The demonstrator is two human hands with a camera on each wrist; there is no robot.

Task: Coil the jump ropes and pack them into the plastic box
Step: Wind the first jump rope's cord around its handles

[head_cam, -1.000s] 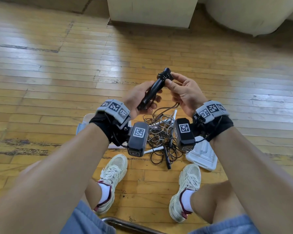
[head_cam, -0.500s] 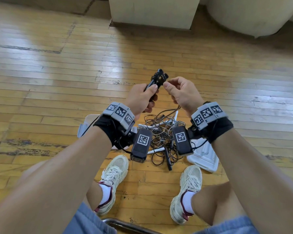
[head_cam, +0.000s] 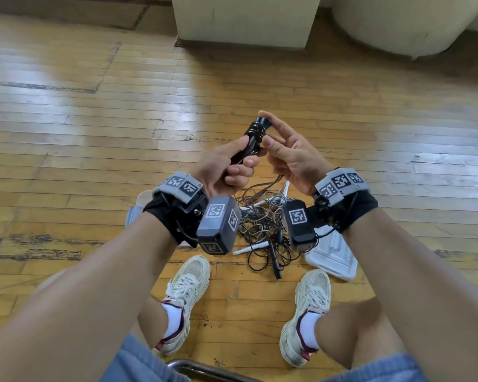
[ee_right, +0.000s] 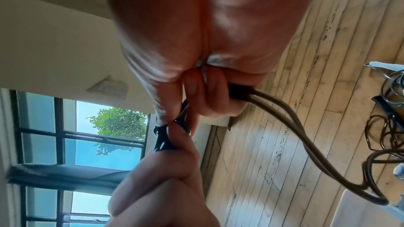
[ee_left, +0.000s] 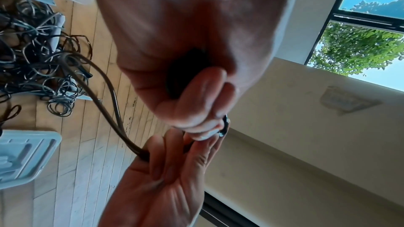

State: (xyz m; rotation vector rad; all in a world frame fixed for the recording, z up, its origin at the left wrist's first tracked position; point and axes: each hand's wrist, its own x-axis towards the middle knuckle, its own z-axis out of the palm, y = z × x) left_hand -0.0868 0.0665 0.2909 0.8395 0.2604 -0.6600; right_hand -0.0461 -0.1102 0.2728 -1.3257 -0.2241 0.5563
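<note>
Left hand (head_cam: 221, 166) grips the handle (head_cam: 250, 142), tilted up and away; right hand (head_cam: 287, 158) pinches cord (ee_right: 306, 120) just beside it.

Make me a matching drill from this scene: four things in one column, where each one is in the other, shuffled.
Things:
1. black handle
2. rope tangle
3. white lid
4. left hand

Places:
A. flat on the floor beside the right shoe
B. wrapped around the black handle
C. held up between both hands
D. heaped on the floor between the forearms

Pairs: 1-C, 2-D, 3-A, 4-B
</note>
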